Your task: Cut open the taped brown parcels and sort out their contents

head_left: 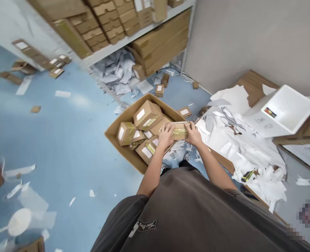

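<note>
Between my two hands is a small cardboard box (179, 131) with shiny tape across it. My left hand (166, 134) grips its left end, and my right hand (193, 134) grips the right end. The box is held over the near right side of a large open carton (123, 158). Inside that carton lie several smaller taped cardboard boxes, among them a bigger one (147, 114) with a white label and another (126, 133) at the left wall. The undersides of the held box and my fingertips are partly hidden.
Metal shelving (139, 32) at the back holds stacked cardboard boxes. Crumpled white paper (223, 140) covers a surface at right, beside a white bin (283, 112). Paper scraps and small boxes (159, 90) lie about the blue floor (65, 147). A partly pixelated person appears at lower right.
</note>
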### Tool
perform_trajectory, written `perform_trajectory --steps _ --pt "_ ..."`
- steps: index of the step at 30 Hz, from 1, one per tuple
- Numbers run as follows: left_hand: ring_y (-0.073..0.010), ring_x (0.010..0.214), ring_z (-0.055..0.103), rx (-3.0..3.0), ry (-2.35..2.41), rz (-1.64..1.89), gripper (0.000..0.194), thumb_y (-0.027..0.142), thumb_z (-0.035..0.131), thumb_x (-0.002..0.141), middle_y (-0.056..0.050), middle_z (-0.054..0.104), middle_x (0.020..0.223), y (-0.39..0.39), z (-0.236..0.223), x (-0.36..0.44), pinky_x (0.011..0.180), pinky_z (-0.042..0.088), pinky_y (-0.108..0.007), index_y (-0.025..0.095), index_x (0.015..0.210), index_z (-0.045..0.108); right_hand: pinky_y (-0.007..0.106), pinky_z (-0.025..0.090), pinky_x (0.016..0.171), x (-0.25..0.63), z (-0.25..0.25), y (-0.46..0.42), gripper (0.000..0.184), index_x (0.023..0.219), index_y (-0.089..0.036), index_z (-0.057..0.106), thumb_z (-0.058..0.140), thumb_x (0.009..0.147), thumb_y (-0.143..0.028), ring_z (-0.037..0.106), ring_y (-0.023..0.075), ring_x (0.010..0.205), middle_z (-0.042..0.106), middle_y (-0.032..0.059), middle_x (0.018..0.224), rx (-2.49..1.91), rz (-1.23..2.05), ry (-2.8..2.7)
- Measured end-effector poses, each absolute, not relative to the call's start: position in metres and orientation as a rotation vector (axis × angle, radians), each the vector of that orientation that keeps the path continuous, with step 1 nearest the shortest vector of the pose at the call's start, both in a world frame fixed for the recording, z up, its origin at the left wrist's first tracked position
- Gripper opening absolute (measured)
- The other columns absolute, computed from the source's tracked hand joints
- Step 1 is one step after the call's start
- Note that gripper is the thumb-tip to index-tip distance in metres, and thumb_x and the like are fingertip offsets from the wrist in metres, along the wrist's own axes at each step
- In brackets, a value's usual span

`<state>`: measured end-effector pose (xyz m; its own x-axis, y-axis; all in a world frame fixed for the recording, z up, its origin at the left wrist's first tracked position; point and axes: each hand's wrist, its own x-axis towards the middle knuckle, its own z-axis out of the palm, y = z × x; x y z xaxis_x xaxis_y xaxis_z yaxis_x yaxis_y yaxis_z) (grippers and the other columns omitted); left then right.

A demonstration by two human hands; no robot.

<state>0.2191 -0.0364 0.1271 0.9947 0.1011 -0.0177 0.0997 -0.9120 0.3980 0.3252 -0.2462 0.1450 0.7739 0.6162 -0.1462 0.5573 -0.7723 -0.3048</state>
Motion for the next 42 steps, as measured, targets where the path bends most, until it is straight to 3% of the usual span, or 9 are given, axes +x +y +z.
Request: perform_trajectory --steps 6,11,19,25,29,32,35,39,42 --pt "-0.0431 0.168 0.006 2.727 -0.260 -0.099 0.109 0.024 0.086 0.078 -0.010 0.031 0.177 -0.146 0.132 0.329 0.131 0.030 -0.059 0.029 0.172 0.031 0.054 0.051 0.105 0.370 0.141 -0.381 0.118 0.173 -0.029 0.020 0.086 0.075 -0.028 0.046 0.0451 0.132 0.016 0.0165 0.175 -2.766 0.282 -0.519" --pt "-0.0426 0.167 0.008 2.677 -0.675 -0.193 0.112 0.021 0.085 0.076 -0.010 0.031 0.177 -0.262 0.130 0.406 0.132 0.028 -0.058 0.028 0.172 0.030 0.053 0.051 0.104 0.372 0.137 -0.499 0.119 0.173 -0.032 0.021 0.084 0.072 -0.020 0.047 0.0441 0.133 0.017 0.0154 0.175 -2.797 0.210 -0.089" --pt "-0.0420 0.168 0.010 2.516 -1.192 -0.402 0.106 0.016 0.082 0.077 -0.012 0.032 0.177 -0.409 0.096 0.456 0.130 0.032 -0.057 0.027 0.171 0.034 0.052 0.051 0.103 0.334 0.116 -0.606 0.110 0.171 -0.028 0.028 0.080 0.074 -0.021 0.053 0.0428 0.130 0.025 0.0188 0.172 -2.722 0.250 0.528" --pt "-0.0456 0.167 0.014 2.477 -1.194 -0.791 0.107 0.015 0.085 0.075 -0.013 0.027 0.180 -0.434 0.044 0.463 0.124 0.040 -0.060 0.029 0.169 0.036 0.051 0.048 0.109 0.332 0.067 -0.621 0.113 0.173 -0.028 0.027 0.084 0.074 -0.023 0.053 0.0439 0.139 0.018 0.0207 0.177 -2.548 0.530 0.692" --pt "-0.0434 0.168 0.011 2.420 -1.212 -0.769 0.107 0.015 0.083 0.076 -0.009 0.013 0.184 -0.430 0.027 0.467 0.125 0.039 -0.059 0.033 0.170 0.034 0.050 0.044 0.116 0.332 0.050 -0.630 0.120 0.173 -0.029 0.025 0.090 0.072 -0.030 0.046 0.0439 0.148 0.012 0.0203 0.179 -2.511 0.566 0.699" --pt "-0.0436 0.168 0.010 2.446 -1.127 -0.663 0.110 0.017 0.084 0.076 -0.011 0.007 0.184 -0.423 0.028 0.463 0.127 0.037 -0.059 0.029 0.172 0.032 0.047 0.046 0.115 0.329 0.047 -0.633 0.121 0.171 -0.029 0.030 0.093 0.068 -0.033 0.054 0.0406 0.141 0.024 0.0197 0.174 -2.529 0.497 0.710" --pt "-0.0418 0.168 0.012 2.470 -0.966 -0.557 0.109 0.023 0.083 0.082 -0.013 0.008 0.184 -0.416 0.034 0.453 0.129 0.035 -0.058 0.027 0.174 0.023 0.044 0.053 0.105 0.326 0.045 -0.618 0.117 0.169 -0.030 0.032 0.092 0.070 -0.050 0.067 0.0356 0.125 0.042 0.0173 0.159 -2.435 0.398 0.933" --pt "-0.0377 0.162 0.034 2.368 -0.927 -0.642 0.111 0.029 0.084 0.085 -0.017 0.011 0.183 -0.415 0.033 0.433 0.126 0.042 -0.049 0.025 0.175 0.020 0.047 0.055 0.100 0.325 0.040 -0.586 0.104 0.169 -0.021 0.029 0.066 0.089 -0.077 0.071 0.0378 0.116 0.054 0.0235 0.144 -2.271 0.317 1.261" --pt "-0.0382 0.155 0.047 2.270 -0.966 -0.884 0.124 0.026 0.093 0.075 -0.019 0.008 0.183 -0.420 0.021 0.420 0.118 0.051 -0.044 0.028 0.176 0.020 0.054 0.052 0.104 0.322 0.039 -0.579 0.090 0.172 -0.015 0.023 0.041 0.105 -0.072 0.069 0.0409 0.121 0.055 0.0285 0.143 -2.267 0.420 1.167"
